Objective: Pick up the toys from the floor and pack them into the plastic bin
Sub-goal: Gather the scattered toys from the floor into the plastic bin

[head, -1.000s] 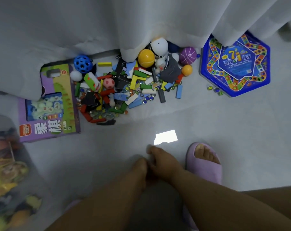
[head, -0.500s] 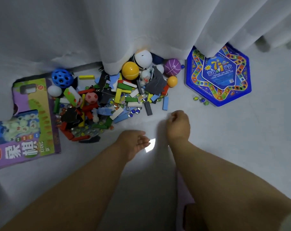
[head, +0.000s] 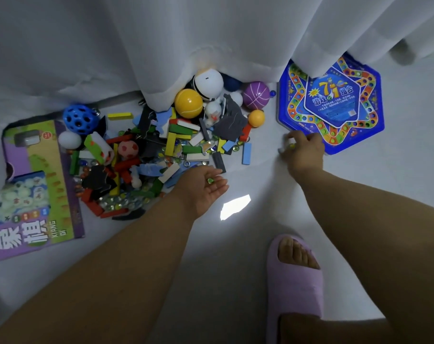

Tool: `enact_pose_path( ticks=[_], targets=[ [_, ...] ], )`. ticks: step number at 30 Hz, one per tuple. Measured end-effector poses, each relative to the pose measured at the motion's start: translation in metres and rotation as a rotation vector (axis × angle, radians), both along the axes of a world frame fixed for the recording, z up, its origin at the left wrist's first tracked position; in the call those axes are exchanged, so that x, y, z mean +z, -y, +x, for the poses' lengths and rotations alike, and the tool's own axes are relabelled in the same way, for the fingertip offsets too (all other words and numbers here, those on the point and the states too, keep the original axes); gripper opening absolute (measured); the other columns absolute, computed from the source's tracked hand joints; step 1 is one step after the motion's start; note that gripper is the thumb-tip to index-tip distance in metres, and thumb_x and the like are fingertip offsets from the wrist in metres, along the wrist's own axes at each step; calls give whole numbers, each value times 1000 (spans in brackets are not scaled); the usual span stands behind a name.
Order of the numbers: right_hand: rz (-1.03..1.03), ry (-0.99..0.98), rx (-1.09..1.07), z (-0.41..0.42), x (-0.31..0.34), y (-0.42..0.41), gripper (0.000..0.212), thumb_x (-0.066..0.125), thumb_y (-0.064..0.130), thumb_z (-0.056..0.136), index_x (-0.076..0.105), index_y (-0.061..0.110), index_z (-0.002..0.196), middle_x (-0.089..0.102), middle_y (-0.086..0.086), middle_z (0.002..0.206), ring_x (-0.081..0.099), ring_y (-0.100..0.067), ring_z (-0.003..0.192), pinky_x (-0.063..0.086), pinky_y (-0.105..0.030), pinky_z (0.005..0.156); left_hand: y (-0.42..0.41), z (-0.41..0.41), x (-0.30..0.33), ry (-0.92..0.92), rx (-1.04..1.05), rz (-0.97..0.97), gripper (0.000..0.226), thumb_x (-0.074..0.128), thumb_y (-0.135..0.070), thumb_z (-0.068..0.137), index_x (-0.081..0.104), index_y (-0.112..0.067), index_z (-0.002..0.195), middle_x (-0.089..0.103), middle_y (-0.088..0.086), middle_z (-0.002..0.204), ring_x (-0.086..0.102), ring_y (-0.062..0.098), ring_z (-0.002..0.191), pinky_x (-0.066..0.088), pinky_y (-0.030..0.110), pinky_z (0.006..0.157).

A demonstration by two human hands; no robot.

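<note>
Fingers of the right hand (head: pixel 303 150) curl down over marbles by the blue hexagonal game board (head: pixel 335 105); whether they grip one is unclear. Left hand (head: pixel 204 186) lies palm-up, cupping a green marble (head: pixel 209 180) beside the toy pile (head: pixel 159 145).

A green marble (head: pixel 209 180) lay in my left hand (head: pixel 203 185). The game board (head: pixel 331 105) was deep blue with a star-shaped track of red, yellow, green and orange spots. One ball (head: pixel 188 103) was yellow, a smaller one (head: pixel 256 118) orange, another (head: pixel 256 95) purple with white lines, and a holed one (head: pixel 80 118) bright blue. The box (head: pixel 34 189) was purple and green. The blocks (head: pixel 176 139) were red, green, yellow, blue, white and black. My slipper (head: pixel 294 284) was lilac.
</note>
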State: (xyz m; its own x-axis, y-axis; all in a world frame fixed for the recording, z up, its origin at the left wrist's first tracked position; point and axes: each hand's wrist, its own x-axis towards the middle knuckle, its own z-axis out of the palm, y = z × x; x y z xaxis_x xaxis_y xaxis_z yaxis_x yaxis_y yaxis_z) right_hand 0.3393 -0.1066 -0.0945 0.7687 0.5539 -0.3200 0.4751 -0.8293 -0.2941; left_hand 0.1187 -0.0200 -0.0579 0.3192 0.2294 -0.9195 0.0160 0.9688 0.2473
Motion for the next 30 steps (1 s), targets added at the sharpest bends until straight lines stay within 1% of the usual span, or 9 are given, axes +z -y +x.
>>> enact_pose_path(
  ticks=[6,11,14,17,19,22,24,27,30],
  targets=[
    [24,27,146,-11,-8,-16,24,53,12,94,57,7,117,47,-17,120,51,-32,105,43,-31,87,0,-3,1,-18,44,-37,28,44,-18,100,58,4,91,56,15,92,58,23,85,48,35,84],
    [101,-198,109,-33,4,-28,13,61,8,85,62,10,98,53,-15,109,56,-29,95,46,-29,77,0,-10,1,-19,96,-48,33,42,-24,101,58,3,92,55,16,94,58,23,86,46,35,86],
    [319,-359,329,-89,25,-36,14,68,7,77,68,11,90,56,-4,97,52,-18,89,44,-23,74,-1,-21,1,9,145,-74,36,41,-28,101,60,2,93,57,16,98,58,23,88,48,34,85],
    [275,-536,630,-148,46,-39,24,74,14,74,70,16,98,60,4,96,50,-8,87,40,-16,70,-2,-42,0,144,224,-122,36,36,-25,101,62,-1,102,65,15,103,66,23,89,57,34,77],
    [235,-578,711,-167,49,-37,26,74,19,76,68,19,101,64,5,100,53,-6,85,42,-14,72,-2,-57,0,182,293,-169,38,33,-25,102,63,0,101,69,15,96,71,23,80,59,30,68],
    [360,-418,500,-166,45,-37,15,63,10,81,68,13,96,66,-3,96,57,-16,87,46,-26,73,0,-72,0,78,314,-149,29,43,-19,98,62,0,87,63,10,83,62,17,71,56,22,56],
    [343,-304,387,-158,37,-41,21,56,4,83,67,9,99,64,-9,100,57,-22,91,40,-24,72,1,-80,-1,2,305,-124,30,45,-18,97,60,-1,77,55,8,74,53,15,66,52,19,51],
    [228,-204,498,-154,20,-51,32,56,3,82,63,8,113,57,-14,111,52,-30,104,38,-27,79,3,-93,-4,-7,301,-128,35,43,-23,99,59,-2,77,54,8,70,52,16,65,53,20,52],
    [112,-133,597,-162,4,-60,35,55,12,88,58,14,123,50,-12,119,45,-32,112,45,-35,84,7,-103,-5,-19,303,-127,31,46,-19,98,60,-3,75,56,7,64,52,16,65,51,27,65]
  ],
)
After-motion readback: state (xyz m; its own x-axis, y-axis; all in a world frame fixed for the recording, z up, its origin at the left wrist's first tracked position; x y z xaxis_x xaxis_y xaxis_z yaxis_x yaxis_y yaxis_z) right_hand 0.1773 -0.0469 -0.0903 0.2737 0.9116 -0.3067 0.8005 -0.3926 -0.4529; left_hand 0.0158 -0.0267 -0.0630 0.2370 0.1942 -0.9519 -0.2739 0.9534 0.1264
